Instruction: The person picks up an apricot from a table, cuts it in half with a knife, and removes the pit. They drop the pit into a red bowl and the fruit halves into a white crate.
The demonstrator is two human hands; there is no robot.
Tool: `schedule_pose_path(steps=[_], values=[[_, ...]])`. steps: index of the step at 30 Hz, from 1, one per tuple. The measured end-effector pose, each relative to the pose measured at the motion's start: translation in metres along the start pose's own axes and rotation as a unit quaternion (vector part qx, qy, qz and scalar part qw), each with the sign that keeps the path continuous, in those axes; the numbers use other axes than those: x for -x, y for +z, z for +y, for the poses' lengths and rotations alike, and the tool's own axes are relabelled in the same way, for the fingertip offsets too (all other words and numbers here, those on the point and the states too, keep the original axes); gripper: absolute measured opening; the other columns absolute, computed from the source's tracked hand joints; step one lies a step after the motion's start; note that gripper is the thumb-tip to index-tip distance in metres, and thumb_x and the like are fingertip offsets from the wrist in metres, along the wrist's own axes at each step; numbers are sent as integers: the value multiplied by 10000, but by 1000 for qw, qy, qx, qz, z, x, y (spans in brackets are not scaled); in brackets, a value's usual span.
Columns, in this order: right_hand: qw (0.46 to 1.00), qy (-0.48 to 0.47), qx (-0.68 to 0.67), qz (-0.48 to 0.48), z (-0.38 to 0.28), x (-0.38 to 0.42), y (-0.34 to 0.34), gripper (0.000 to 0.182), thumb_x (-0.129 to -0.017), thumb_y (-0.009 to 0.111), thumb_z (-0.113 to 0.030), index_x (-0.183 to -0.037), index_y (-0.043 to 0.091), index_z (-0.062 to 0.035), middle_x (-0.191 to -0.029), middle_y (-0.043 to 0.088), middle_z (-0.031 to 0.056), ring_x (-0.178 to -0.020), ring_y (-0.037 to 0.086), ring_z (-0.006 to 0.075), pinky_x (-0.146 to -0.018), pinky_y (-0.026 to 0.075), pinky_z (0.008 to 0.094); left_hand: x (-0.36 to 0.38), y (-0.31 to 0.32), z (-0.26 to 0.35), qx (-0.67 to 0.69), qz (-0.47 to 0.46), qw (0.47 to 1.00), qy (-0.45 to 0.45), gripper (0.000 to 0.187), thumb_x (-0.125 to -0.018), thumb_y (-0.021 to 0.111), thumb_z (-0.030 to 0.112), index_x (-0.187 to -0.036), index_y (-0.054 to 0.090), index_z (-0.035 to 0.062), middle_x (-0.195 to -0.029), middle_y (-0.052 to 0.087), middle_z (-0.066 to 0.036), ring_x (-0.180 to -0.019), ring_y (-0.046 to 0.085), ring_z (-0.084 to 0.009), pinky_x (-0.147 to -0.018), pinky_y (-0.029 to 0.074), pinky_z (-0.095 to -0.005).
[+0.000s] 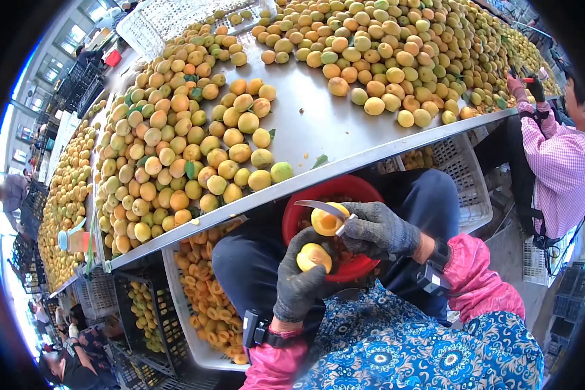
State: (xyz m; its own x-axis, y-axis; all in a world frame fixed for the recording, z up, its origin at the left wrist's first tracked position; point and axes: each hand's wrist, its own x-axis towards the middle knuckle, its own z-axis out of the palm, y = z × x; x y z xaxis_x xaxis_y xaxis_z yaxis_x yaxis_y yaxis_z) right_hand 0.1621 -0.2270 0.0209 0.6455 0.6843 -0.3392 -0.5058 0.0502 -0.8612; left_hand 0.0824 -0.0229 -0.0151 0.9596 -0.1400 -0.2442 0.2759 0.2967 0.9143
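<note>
My gloved left hand [294,287] is closed around an apricot half [314,258], its pale cut side partly showing. In my gloved right hand [385,233] is a curved knife [320,206], its blade pointing left. Another apricot half [325,223], hollow where the pit sat, is also held at the right fingertips, against the blade. Both hands are over a red basin [296,203] between my knees. Dark bits lie inside the basin, but my hands hide much of it.
Whole apricots [156,143] are heaped on a metal table [292,117] ahead. Left of my knees, a white crate [179,296] holds apricot halves, beside a black crate [169,318] of whole fruit. A co-worker in a pink checked top [559,156] sits at right.
</note>
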Motion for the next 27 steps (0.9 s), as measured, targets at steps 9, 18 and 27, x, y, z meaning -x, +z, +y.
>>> schedule_pose_path(steps=[9, 18, 27], values=[[892, -30, 445, -80, 0, 31, 21, 653, -881, 650, -335, -1434, 374, -126, -897, 637, 267, -817, 653, 424, -713, 537, 432, 8, 25, -17, 438, 66, 892, -89, 530, -919, 519, 359, -1319, 477, 15, -1142, 609, -150, -1050, 591, -292, -928, 488, -435], [964, -143, -165, 152, -13, 16, 33, 255, -984, 569, -268, -1044, 609, -23, -649, 527, -23, -498, 454, 9, -434, 348, 154, 25, 45, -20, 204, 9, 978, -35, 536, -847, 602, 389, -1205, 525, -3, -945, 618, -120, -684, 602, -201, -554, 480, -270], [914, -146, -200, 321, -11, -11, 47, 313, -999, 528, -305, -1086, 583, -9, -622, 480, -26, -409, 366, 24, -353, 311, 184, 31, 65, -39, 86, 63, 994, 0, 612, -813, 723, 195, -1324, 469, -26, -1137, 603, -105, -1001, 609, -187, -880, 510, -327]])
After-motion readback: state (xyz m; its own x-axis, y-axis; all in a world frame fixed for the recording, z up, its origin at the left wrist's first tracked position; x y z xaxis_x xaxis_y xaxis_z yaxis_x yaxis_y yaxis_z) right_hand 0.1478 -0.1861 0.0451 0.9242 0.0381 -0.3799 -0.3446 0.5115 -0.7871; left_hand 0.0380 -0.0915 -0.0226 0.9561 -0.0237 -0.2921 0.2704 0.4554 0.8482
